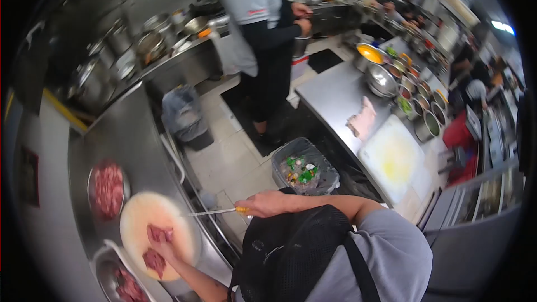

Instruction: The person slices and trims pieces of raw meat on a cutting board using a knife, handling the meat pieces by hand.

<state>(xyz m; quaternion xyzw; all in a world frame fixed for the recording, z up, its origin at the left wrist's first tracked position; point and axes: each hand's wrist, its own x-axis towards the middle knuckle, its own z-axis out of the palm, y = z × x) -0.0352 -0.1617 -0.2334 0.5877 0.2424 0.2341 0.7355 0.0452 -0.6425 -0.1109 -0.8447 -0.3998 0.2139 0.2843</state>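
Note:
My left hand (162, 246) is on the round cutting board (182, 215), its fingers on raw meat. One piece of meat (155, 232) shows at the fingertips, and another piece (154, 263) lies just below the hand. My right hand (263, 204) is wrapped round the yellow handle of a knife (215, 211), held off to the right of the board with its blade pointing left. A metal bowl of raw meat (108, 189) stands above and left of the board. A second metal container with meat (130, 286) sits at the lower left.
A person (263, 33) in a dark apron stands ahead by the stoves. A lined bin (305, 165) with scraps is beyond my right hand; another bin (183, 114) stands left. On the right table (330, 92) are a white board (391, 159), a cloth-like pale piece and several containers.

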